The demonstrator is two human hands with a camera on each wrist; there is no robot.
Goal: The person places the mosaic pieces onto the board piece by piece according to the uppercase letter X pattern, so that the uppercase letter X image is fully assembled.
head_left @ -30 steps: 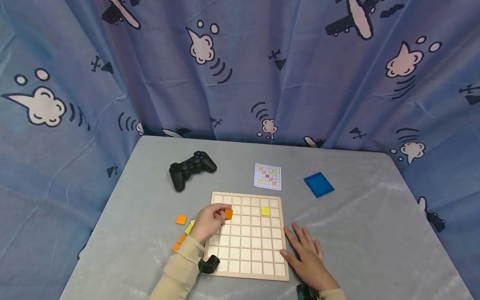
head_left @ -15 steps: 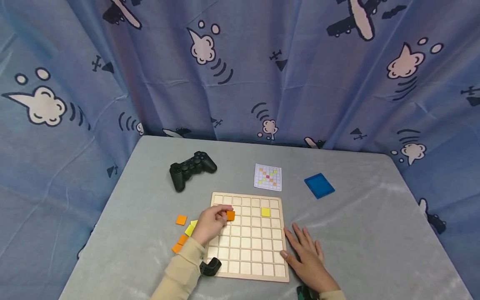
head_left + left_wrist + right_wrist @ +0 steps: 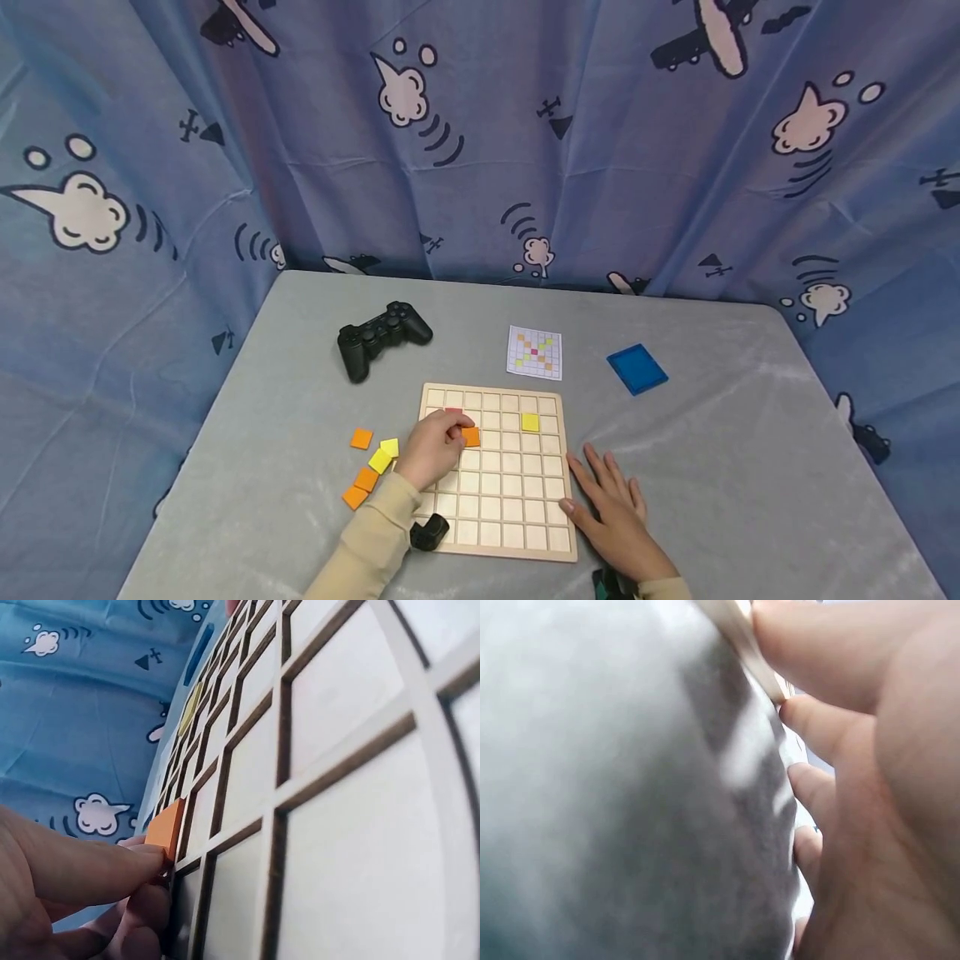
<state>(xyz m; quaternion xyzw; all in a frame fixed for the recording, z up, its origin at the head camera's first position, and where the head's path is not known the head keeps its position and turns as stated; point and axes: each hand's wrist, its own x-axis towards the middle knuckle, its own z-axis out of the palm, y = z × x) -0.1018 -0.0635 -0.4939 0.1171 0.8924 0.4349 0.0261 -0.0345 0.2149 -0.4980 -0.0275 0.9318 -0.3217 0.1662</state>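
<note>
While the left hand (image 3: 433, 450) reaches over the left edge of the board (image 3: 517, 517), its curled fingers pinch an orange tile (image 3: 471, 436) and hold it at a cell in the third row from the far edge, third or fourth column from the left. From the left wrist view the tile (image 3: 166, 826) stands tilted on edge against the grid ribs, with a fingertip pressing its near side. A beige sleeve (image 3: 367, 542) covers that forearm, which comes in from the lower left, and a black wrist device (image 3: 429, 531) sits at the board's near left corner.

Flat on the grey worktop (image 3: 750, 467), the right hand (image 3: 611, 508) lies just beside the board's right edge, fingers straight and slightly spread, pointing away from the person. Its thumb touches the board's rim in the right wrist view (image 3: 742, 637); it holds nothing.

One yellow tile (image 3: 530, 422) already lies in a cell in the second row, near the right side. A red tile (image 3: 453, 411) shows just past the left hand's knuckles. Loose tiles (image 3: 371, 467), orange and yellow, lie on the worktop left of the board. Beyond the board rest a black gamepad (image 3: 382, 335), a pattern card (image 3: 535, 352) printed with a coloured grid, and a blue lid (image 3: 637, 368). No readable writing shows on any of them. Blue cloth (image 3: 480, 142) printed with planes and clouds hangs behind.
</note>
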